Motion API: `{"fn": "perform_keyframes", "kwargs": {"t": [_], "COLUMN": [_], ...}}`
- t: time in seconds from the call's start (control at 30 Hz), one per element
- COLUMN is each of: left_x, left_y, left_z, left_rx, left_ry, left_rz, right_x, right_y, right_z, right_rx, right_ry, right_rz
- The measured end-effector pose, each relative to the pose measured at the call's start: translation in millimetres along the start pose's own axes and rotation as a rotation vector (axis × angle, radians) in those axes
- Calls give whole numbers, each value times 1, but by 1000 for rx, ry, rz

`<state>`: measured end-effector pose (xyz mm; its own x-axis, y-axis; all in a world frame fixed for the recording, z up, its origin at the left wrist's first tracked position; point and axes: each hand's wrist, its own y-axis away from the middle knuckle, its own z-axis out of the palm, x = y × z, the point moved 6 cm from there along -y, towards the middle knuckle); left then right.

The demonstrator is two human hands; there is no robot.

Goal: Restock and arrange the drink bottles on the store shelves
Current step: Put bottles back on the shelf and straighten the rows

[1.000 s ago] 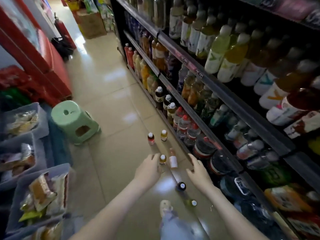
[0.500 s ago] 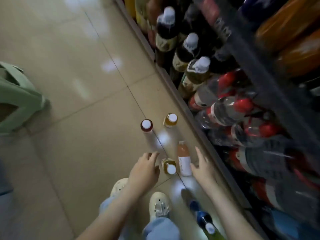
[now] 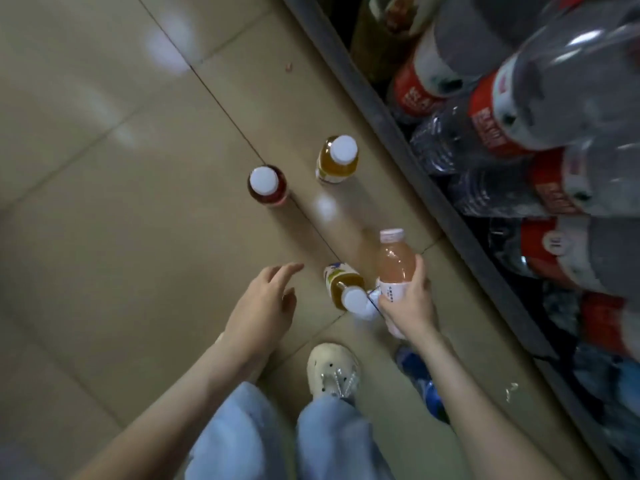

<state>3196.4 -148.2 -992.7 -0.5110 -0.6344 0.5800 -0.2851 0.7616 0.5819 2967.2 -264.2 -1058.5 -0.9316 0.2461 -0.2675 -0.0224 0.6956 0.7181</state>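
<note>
Right hand (image 3: 407, 299) grips the pink bottle (image 3: 394, 263) round its lower labelled half, thumb on the left side, fingers wrapped on the right; bottle is tilted, pale cap pointing away from the person. Whether its base touches the floor: cannot tell. Left hand (image 3: 265, 304) holds nothing, fingers loosely spread and slightly bent, hovering over the tile floor (image 3: 121, 202) just left of the bottles.

Between the hands, a yellow bottle (image 3: 344, 285) with a white cap, leaning toward the person, just beside the pink bottle. Further out on the floor, two upright bottles near each other: a dark red bottle (image 3: 266, 185) and a second yellow bottle (image 3: 337, 159), both white-capped.

Below the right forearm, a blue-labelled bottle (image 3: 420, 379) lying on the floor, partly hidden. A cream clog shoe (image 3: 332, 370) and light blue jeans (image 3: 242, 434) at bottom.

Right side: the bottom shelf's grey edge (image 3: 398, 133) runs diagonally; behind it big clear water bottles (image 3: 485, 133) with red labels, stacked close, blurred. Beige glossy tiles, light spots reflected.
</note>
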Motion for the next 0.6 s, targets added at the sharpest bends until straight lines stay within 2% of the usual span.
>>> {"fn": "perform_keyframes", "kwargs": {"t": [0.13,0.23,0.33,0.47,0.53,0.6], "left_x": [79,151,230,322,356,388], "left_y": [56,106,164,248,279,301], "left_z": [-77,-139,-198,-265,-297,-333], "left_rx": [-117,-226,-353,-527,-498,-419], "left_ry": [-15,-28,-53,63,106,126], "left_rz": [27,107,210,273,316,391], "right_x": [-38,-88,-147,-219,-247,-268], "right_y": [118,211,305,415,461,498], "right_z": [-93,-172,-243,-320,-351,-383], "right_rx": [32,65,50,45,45,112], "right_ry": [-103,-249,-442,-727,-839,-921], "right_rz": [4,-60,-119,-209,-250,-305]}}
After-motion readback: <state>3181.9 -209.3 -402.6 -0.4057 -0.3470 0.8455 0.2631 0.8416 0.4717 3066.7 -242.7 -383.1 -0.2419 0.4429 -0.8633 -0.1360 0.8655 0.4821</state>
